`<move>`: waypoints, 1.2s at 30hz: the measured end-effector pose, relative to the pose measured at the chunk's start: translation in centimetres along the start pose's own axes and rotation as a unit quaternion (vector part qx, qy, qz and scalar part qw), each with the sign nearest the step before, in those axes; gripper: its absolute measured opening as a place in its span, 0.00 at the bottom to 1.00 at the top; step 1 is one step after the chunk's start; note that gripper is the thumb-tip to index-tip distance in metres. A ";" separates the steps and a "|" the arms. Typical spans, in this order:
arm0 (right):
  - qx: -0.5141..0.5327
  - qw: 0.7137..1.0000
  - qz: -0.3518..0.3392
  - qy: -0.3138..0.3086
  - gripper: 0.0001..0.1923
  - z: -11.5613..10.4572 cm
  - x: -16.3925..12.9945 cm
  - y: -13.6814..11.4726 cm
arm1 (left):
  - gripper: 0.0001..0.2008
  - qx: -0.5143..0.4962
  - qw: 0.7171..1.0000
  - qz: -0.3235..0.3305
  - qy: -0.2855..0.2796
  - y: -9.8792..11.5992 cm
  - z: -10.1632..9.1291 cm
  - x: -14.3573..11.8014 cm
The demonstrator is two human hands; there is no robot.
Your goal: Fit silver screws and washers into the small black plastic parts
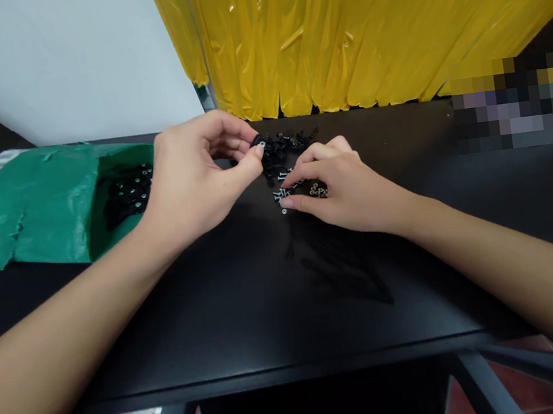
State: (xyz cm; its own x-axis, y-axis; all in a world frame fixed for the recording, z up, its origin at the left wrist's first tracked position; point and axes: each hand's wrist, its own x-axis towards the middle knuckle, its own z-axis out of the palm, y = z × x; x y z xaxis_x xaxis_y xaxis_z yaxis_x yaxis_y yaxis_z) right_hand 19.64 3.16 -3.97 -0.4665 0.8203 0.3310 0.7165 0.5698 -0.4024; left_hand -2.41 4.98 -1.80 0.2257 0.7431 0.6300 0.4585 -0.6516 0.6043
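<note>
My left hand (196, 170) is raised a little above the black table (248, 304) and pinches a small black part (259, 144) between thumb and forefinger. A heap of similar small black parts (285, 145) lies just behind it. My right hand (339, 186) rests on the table with its fingertips on a scatter of small silver screws (285, 192) and nuts (318, 190). Whether it grips one of them is hidden by the fingers.
A torn-open green mailing bag (44, 202) lies at the left with more black parts (128, 191) inside its mouth. Yellow plastic sheeting (360, 29) hangs behind the table, next to a white wall. A blurred patch sits at the far right.
</note>
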 end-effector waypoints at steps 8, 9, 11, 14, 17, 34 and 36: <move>-0.001 0.999 0.027 -0.021 0.05 0.3 0.3 -0.2 | 0.06 0.016 1.000 0.005 -0.018 0.2 0.1 -0.3; -0.002 0.999 0.028 -0.023 0.04 0.3 0.3 -0.3 | 0.06 0.020 0.999 0.015 -0.025 0.2 0.0 -0.4; -0.005 0.999 0.029 -0.023 0.03 0.3 0.2 -0.4 | 0.06 0.032 0.998 0.033 -0.038 0.3 0.0 -0.5; 0.000 1.000 0.026 -0.013 0.03 0.2 0.2 -0.6 | 0.06 0.057 0.996 0.042 -0.055 0.5 -0.1 -0.6; 0.023 0.999 0.019 0.025 0.03 -0.1 0.2 -0.6 | 0.06 0.066 0.994 0.042 -0.069 0.6 -0.2 -0.7; 0.512 0.847 0.102 0.097 0.04 -0.6 0.7 -0.7 | 0.10 0.099 0.978 0.156 -0.098 2.1 -0.3 -1.3; 0.545 0.825 0.128 0.078 0.05 -0.6 0.5 -0.9 | 0.11 0.100 0.976 0.168 -0.100 2.0 -0.4 -1.4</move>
State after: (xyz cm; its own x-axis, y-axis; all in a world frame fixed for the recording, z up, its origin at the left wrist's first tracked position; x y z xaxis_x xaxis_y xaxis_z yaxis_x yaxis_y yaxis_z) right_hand 19.06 3.06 -2.88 -0.2378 0.9530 0.1875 -0.1509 0.1544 -0.9764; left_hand -2.12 2.60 -1.30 0.5459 0.5214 0.6558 0.4847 -0.8350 0.2604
